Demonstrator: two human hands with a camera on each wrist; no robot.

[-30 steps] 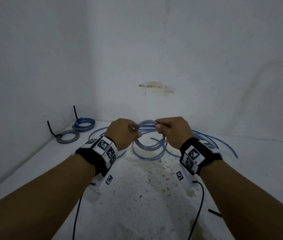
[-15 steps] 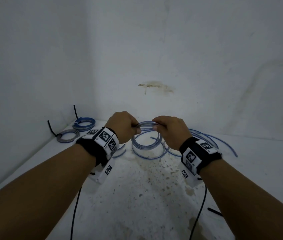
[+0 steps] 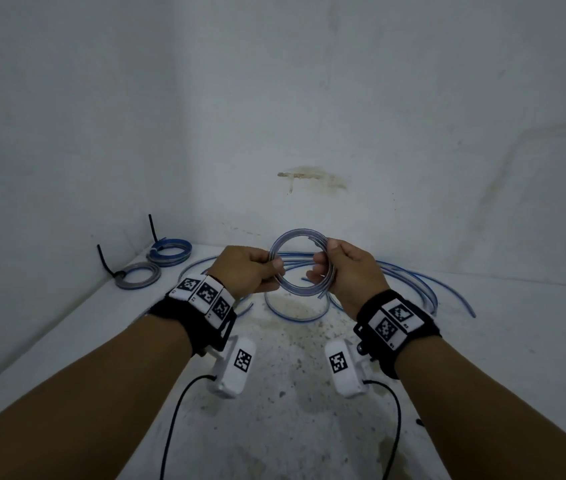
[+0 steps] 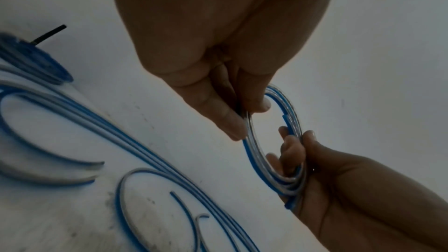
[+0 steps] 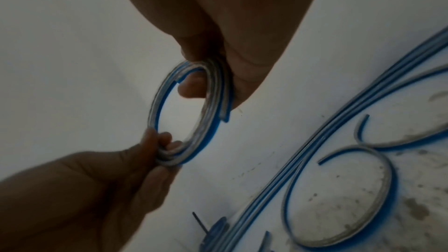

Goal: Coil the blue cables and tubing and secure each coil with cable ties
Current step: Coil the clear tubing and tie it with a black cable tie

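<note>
Coil [image 3: 300, 265] lifted higher off worktop [image 3: 66, 327], now upright and clear of loose tubing [image 3: 413, 282]. Left hand [image 3: 245, 271] pinched left side, right hand [image 3: 347, 271] gripped right. No tie yet: slackened grip, springy turns likely unwind; cut end [image 4: 285, 117] free.

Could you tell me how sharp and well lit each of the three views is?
Head view: dim, even light, sharp on the clear blue-striped tubing coil. Left wrist view: backlit left hand, loose tubing smeared. Right wrist view: right hand dark, coil softly blurred.

Glossy clear-and-blue plastic tubing coil [image 3: 300, 265]; matt, speckled white floor [image 3: 292, 393].
</note>
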